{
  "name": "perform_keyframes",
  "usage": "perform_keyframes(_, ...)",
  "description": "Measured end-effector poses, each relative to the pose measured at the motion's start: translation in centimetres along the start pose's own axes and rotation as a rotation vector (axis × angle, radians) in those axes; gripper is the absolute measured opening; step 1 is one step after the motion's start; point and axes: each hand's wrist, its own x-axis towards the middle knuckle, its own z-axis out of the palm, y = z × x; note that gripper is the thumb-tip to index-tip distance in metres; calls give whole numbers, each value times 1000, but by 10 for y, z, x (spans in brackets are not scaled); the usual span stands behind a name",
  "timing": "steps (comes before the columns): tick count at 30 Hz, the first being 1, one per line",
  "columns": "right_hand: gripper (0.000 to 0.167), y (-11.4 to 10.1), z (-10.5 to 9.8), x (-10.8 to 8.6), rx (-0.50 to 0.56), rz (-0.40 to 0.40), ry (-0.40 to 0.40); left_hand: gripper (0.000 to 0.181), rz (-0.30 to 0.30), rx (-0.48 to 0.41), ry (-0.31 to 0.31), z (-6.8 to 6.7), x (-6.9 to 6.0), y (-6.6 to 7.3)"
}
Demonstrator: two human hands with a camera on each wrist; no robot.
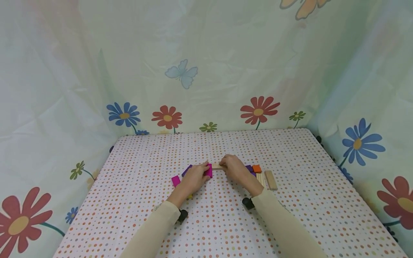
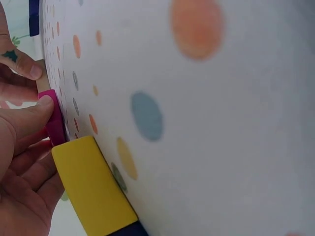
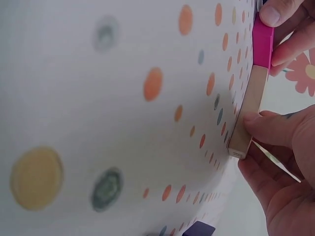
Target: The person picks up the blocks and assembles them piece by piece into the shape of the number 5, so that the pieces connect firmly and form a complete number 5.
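In the head view my left hand holds a magenta block on the dotted tabletop, thumb on the near side. Just right of it, my right hand pinches a plain wooden block between thumb and fingers. From the right wrist view, the wooden block and magenta block meet end to end. A yellow block lies beside the left fingers in the left wrist view, with a dark blue or purple block at its lower end. My hands partly cover both held blocks.
Left of the left hand lie another magenta block and a purple block. Beyond the right hand are purple blocks, an orange block, pale wooden blocks and a separate wooden block. Flowered curtains surround the table.
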Motion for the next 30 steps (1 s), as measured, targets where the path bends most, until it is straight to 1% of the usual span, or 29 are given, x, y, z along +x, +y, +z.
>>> perform_keyframes(4, 16, 2, 1, 0, 8, 1, 6, 49, 2, 4, 3, -1, 0, 0)
perform_keyframes(7, 15, 3, 1, 1, 8, -20, 15, 49, -2, 4, 5, -1, 0, 1)
perform_keyframes(11, 18, 5, 1, 0, 37, -16, -1, 50, -8, -11, -2, 0, 0, 1)
perform_keyframes(13, 21, 6, 0, 0, 58, -6, -19, 52, 0, -17, -5, 0, -1, 1)
perform_keyframes(16, 25, 9, -3, -2, 80, -4, -24, 53, 21, -24, 9, -2, -1, 0)
perform_keyframes(18, 27, 11, -5, -4, 88, -15, -7, 53, 32, -24, 29, -4, -2, -1)
perform_keyframes(20, 27, 13, -10, -8, 115, -19, 24, 51, 46, -29, 59, -6, -3, -1)
perform_keyframes(24, 27, 20, -21, -16, 153, -24, 86, 49, 67, -37, 97, -13, -4, -3)
perform_keyframes(26, 28, 24, -26, -19, 141, -15, 103, 49, 73, -39, 107, -16, -5, -5)
perform_keyframes(30, 31, 34, -31, -26, 102, 6, 114, 48, 54, -24, 116, -19, -11, -14)
